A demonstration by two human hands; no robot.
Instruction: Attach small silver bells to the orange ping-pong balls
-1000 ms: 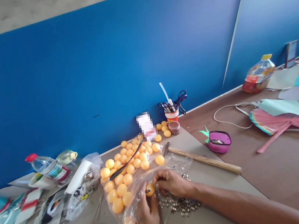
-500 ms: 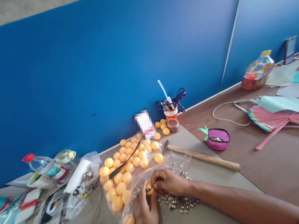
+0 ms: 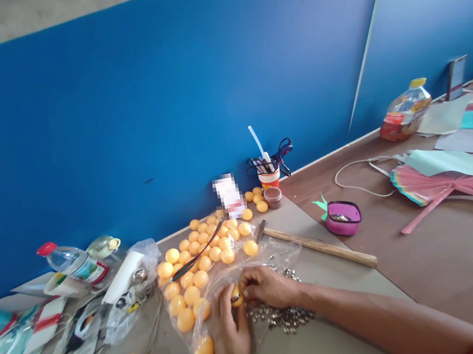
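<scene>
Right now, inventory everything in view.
Balls: dozens, orange, mostly centre
Metal pieces: many, silvery, front centre
Hammer: one, wooden-handled, right of balls
Container: one, purple, right
Partition: one, blue, rear
Pen cup: one, red-white, by partition
Tub: one, brownish, by cup
Red-capped bottle: one, clear, left
Yellow-capped bottle: one, reddish, right
Phone: one, dark, right
Pleated piece: one, pink, right
Clutter: uncounted, mixed, left
Table: one, brown-grey, beneath
Left hand: one, bare, around a ball
Right hand: one, bare, beside that ball
</scene>
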